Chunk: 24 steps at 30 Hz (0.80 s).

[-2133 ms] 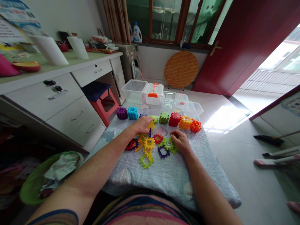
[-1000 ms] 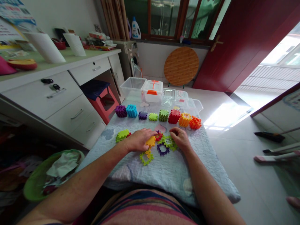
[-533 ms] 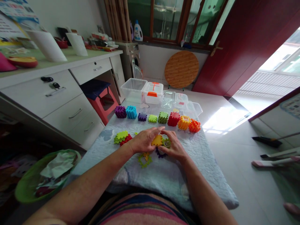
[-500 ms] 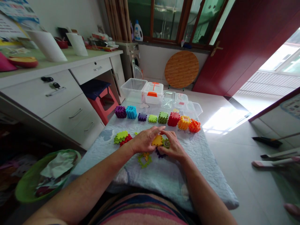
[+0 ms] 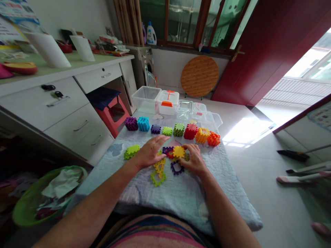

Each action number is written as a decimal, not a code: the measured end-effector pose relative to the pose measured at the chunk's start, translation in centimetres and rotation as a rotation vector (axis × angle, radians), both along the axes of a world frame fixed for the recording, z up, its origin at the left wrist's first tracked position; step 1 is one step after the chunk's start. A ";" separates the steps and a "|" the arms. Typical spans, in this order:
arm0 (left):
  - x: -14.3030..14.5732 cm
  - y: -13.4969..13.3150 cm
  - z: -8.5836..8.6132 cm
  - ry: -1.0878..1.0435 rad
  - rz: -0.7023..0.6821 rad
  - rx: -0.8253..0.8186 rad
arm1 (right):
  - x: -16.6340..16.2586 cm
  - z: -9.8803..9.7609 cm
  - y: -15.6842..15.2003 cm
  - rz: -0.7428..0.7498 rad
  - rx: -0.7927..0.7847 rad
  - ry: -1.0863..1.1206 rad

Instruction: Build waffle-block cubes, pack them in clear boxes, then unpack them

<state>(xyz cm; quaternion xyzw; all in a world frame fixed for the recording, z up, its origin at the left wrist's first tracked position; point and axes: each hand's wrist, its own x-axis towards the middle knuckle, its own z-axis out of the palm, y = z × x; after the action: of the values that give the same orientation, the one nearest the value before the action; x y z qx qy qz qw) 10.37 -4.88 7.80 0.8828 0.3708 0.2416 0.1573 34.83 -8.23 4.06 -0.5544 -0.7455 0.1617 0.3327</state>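
Note:
Loose plastic interlocking tiles lie on a light blue quilted cloth. My left hand rests flat, fingers stretched out, over tiles at the pile's left. My right hand has its fingers curled, pinching a yellow tile that lies on the pile. Beside it are a purple frame tile, a yellow-green frame tile and a lime tile further left. A row of assembled cubes stands behind: purple, blue, green, red, orange.
Clear plastic boxes and a box with an orange latch stand behind the cubes. White drawers and a red stool are at left, a green basin lower left, a red door at right.
My left hand let go of the yellow tile and spread flat to the left. My right hand now pinches that tile. The camera shifted slightly.

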 end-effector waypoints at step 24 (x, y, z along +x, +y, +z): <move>-9.9 0.2 -4.5 -0.299 0.521 -0.310 | 0.1 0.8 3.9 -0.309 -0.219 -0.436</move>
<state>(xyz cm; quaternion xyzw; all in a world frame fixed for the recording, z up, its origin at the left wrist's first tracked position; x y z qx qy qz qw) 0.50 -4.64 3.27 0.6788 0.5892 0.3410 0.2753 34.98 -4.35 4.82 -0.7156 -0.6843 0.0658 0.1235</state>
